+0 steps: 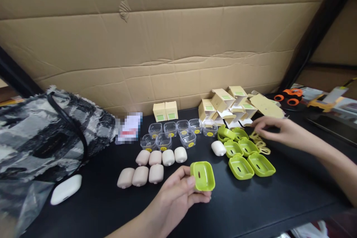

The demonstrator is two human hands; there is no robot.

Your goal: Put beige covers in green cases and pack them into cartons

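Note:
In my left hand [181, 189] is a lime-green, rounded-square case [204, 176], tilted with its hollow side toward me and a small slot in its base. The thumb rests on its rim, the fingers behind it. On the right, my right hand [269, 128] has thumb and forefinger brought together on the topmost of several pale yellow-green loop straps [264, 151]. Beside these straps sit several similar green cases [241, 167], hollow side up. A white rounded block [218, 148] lies just left of them.
Several pinkish and white blocks [141, 176] stand in rows left of centre, with clear plastic cups [164, 141] behind. Small cartons [165, 111] and opened boxes [223, 98] are at the back. A patterned bag [55, 130] and white oval case [66, 189] occupy the left; an orange toy [290, 96], the right.

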